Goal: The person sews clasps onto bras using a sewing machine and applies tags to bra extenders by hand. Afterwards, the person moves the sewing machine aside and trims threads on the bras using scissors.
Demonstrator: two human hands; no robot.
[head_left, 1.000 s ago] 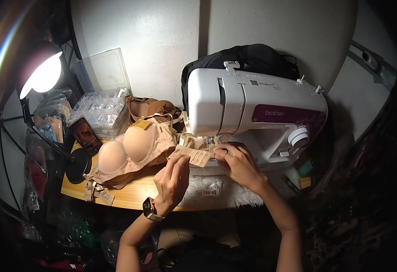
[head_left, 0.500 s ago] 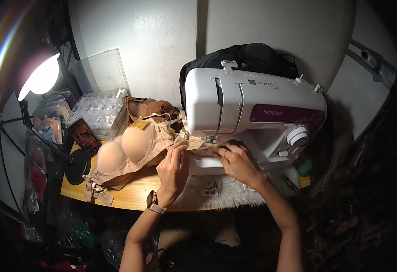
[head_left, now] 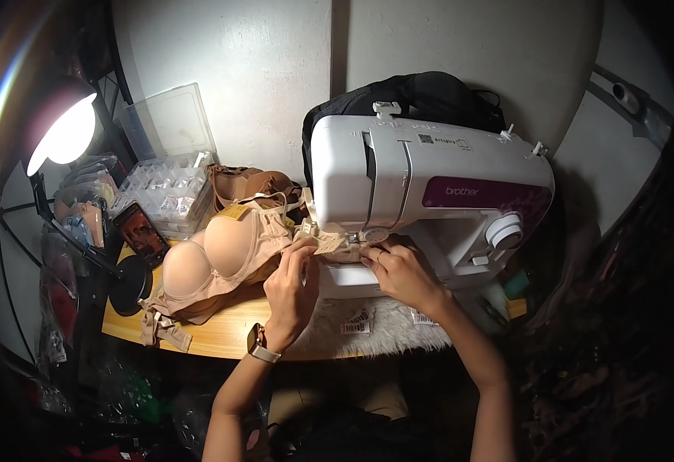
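A beige bra (head_left: 230, 245) lies on the wooden table, its cups left of the white sewing machine (head_left: 421, 165) and its back band running under the needle area. My left hand (head_left: 292, 283) pinches the band just left of the presser foot, with the wrist watch toward me. Close to the right side of the foot, my right hand (head_left: 400, 269) has its fingers closed on the band's edge. The fabric between the two hands is partly hidden by the fingers and the machine head.
A lit lamp (head_left: 67, 131), a phone (head_left: 141, 234), a compartment box (head_left: 163, 189) and brown bras (head_left: 256, 185) stand or lie to the left. Black fabric (head_left: 429, 88) is behind the machine. White fur (head_left: 383, 331) with paper tags (head_left: 356, 320) borders the table front.
My left hand has moved up, and the band end with its rows of hooks or eyes has folded up toward the needle area. My right hand stays beside the foot. The view has shifted slightly.
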